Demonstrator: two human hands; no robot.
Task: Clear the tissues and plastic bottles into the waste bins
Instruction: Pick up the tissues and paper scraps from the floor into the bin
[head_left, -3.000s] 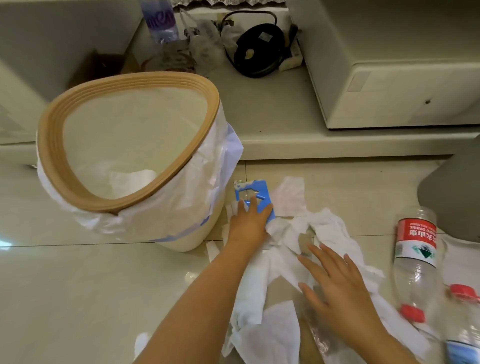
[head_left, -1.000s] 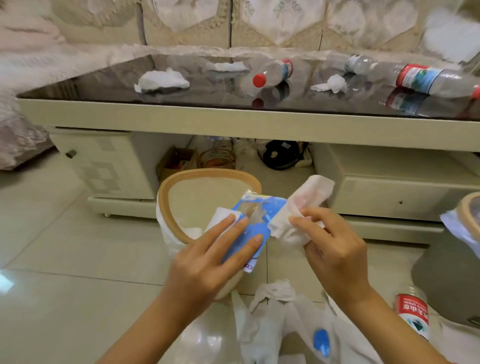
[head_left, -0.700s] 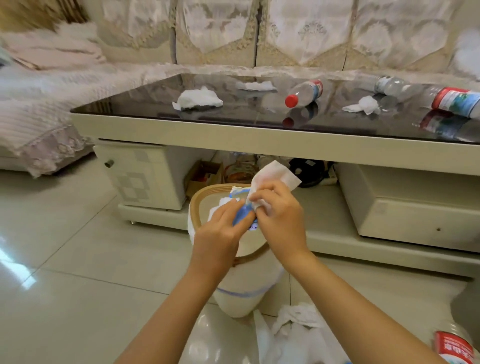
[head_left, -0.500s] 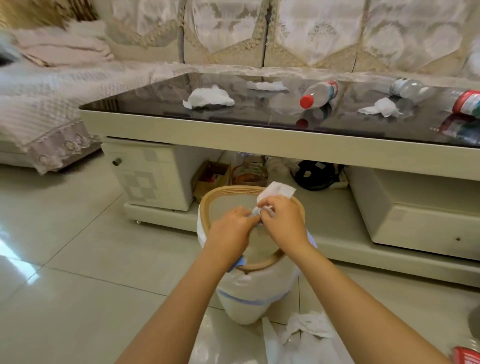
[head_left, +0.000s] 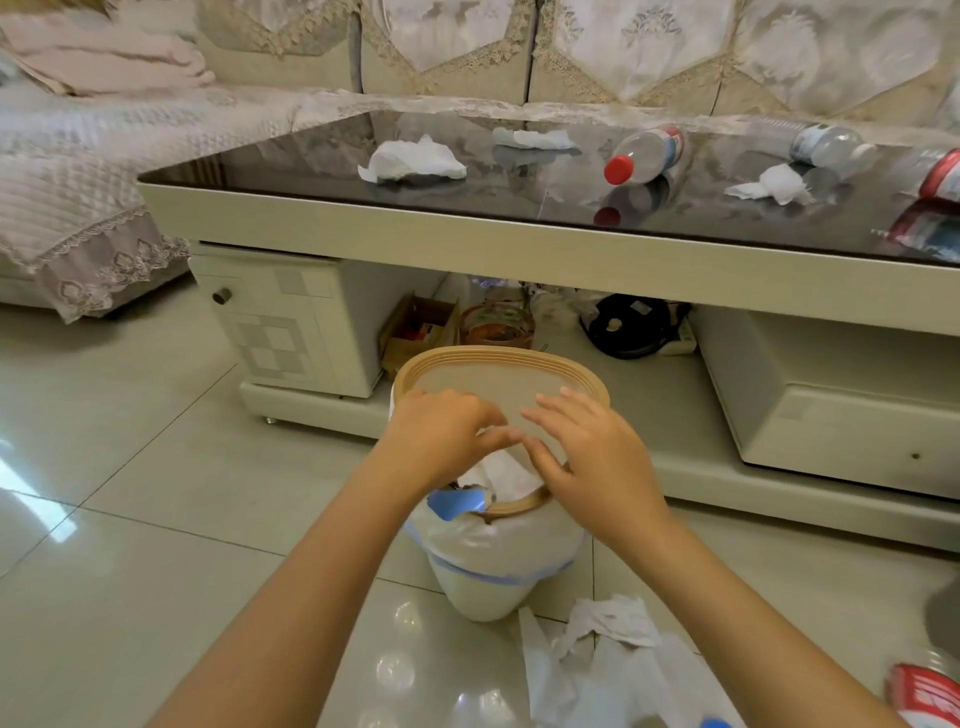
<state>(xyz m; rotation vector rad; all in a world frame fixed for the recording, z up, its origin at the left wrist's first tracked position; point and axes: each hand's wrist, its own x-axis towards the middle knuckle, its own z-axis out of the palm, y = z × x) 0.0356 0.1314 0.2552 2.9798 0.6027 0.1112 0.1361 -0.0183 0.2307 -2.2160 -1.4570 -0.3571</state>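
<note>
Over the waste bin (head_left: 498, 364) at lower centre, both hands: left hand (head_left: 441, 441) loosely curled, grip unclear; right hand (head_left: 597, 457) relaxed open, empty. White tissue (head_left: 501, 475) and blue wrapper (head_left: 454, 503) just under them at the near rim, seemingly dropping. Best to release fully over the opening, then nudge the wrapper off the rim. More tissues and bottles on the table top (head_left: 311, 150) and lower right floor.

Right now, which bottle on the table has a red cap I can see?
The bottle lying on its side mid-table, red cap toward the front edge. The clear bottle farther right shows no red cap; the red-labelled bottle is cut off.
</note>
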